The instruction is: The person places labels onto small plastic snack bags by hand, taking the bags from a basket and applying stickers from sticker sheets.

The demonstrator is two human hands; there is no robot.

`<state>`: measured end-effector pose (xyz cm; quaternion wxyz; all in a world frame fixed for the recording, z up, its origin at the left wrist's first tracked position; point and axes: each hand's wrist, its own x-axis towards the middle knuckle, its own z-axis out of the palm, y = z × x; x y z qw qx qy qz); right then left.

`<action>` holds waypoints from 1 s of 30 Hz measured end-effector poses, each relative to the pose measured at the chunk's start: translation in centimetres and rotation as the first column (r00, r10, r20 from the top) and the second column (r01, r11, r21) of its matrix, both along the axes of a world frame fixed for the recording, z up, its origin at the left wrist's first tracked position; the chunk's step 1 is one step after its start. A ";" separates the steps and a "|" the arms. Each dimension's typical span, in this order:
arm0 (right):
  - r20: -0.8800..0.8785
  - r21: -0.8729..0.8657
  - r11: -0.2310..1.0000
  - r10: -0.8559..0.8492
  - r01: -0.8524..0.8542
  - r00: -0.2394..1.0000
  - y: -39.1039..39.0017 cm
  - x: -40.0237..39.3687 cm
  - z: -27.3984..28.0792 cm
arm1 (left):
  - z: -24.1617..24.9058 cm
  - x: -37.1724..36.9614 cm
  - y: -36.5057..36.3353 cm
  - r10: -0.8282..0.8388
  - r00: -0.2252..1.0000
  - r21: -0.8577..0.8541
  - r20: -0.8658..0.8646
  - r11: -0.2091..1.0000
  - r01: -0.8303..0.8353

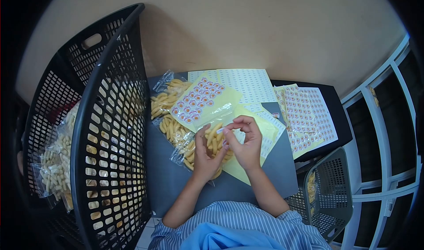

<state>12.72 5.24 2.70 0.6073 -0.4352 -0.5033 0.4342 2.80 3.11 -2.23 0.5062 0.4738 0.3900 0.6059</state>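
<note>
My right hand point(248, 145) pinches a small white label point(221, 130) between thumb and fingertips. My left hand point(205, 158) is cupped beside it, thumb and fingers apart, with a small round sticker point(225, 144) at the thumb tip. Beneath both hands lies a clear plastic bag point(214, 142) of yellow, finger-shaped snacks. More bags of the same snacks point(173, 128) are piled to its left. Partly over these bags lies a yellow sheet of round stickers point(198, 100).
Sheets of small printed labels point(247, 83) lie at the back of the grey table point(278, 170). More sticker sheets point(311, 117) rest on a black surface at right. A tall black basket point(110, 130) with bagged snacks stands left, and a smaller basket point(331, 188) at lower right.
</note>
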 end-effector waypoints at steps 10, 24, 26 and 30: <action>0.276 0.109 0.993 -0.078 0.050 0.958 0.0 -2.5 -0.5 | -0.9 -0.6 0.1 0.029 0.989 0.006 -0.147 1.000 -0.029; 0.420 0.211 0.971 -0.194 0.113 0.886 0.0 -2.6 -0.6 | -1.1 -0.3 0.0 0.092 0.949 0.127 -0.302 0.990 -0.055; 0.435 0.217 0.969 -0.203 0.116 0.878 0.0 -2.6 -0.7 | -1.8 -0.3 0.0 0.158 0.903 0.196 -0.399 0.977 -0.084; 0.449 0.233 0.963 -0.230 0.136 0.863 0.2 -2.5 -0.6 | -1.7 -0.2 -0.2 0.195 0.872 0.249 -0.448 0.965 -0.088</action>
